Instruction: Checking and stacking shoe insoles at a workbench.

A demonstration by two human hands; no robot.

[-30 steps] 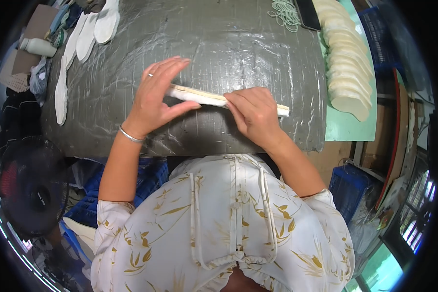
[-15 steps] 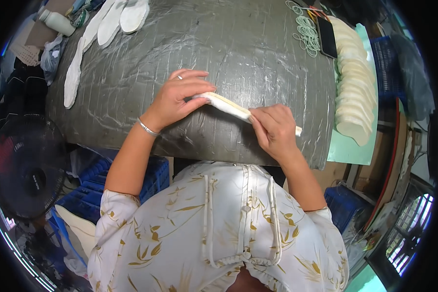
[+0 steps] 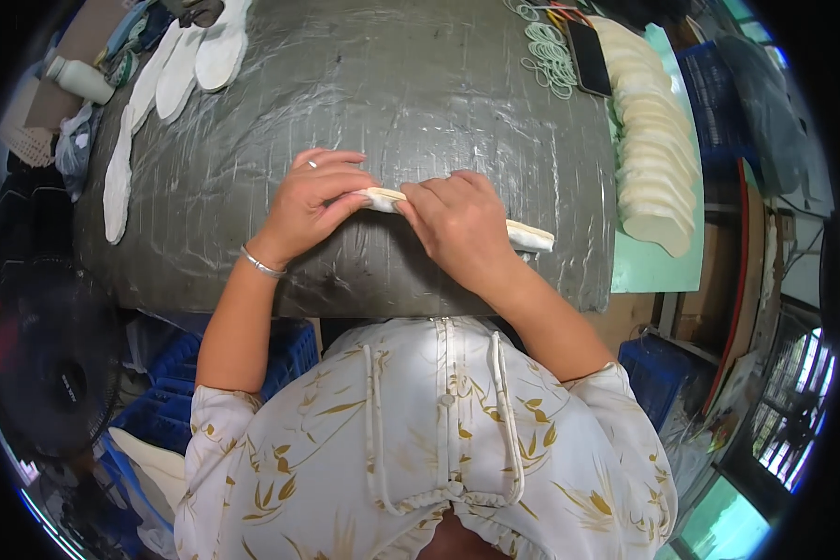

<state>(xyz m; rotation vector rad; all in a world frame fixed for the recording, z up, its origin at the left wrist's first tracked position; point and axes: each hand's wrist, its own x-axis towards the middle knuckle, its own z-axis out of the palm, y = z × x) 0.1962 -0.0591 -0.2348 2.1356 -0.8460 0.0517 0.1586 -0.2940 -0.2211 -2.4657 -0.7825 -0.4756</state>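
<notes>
Grey wrapped table (image 3: 420, 84), cream roll (image 3: 530, 237) under both hands — left hand (image 3: 313, 201), right hand (image 3: 457, 224) pinching it

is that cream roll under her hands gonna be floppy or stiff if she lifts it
Probably pliable: the cream roll looks like thin sheet curled up under the left hand and right hand. Likely light, given its slimness. It may roll or unfurl on the taped grey table once released.
</notes>
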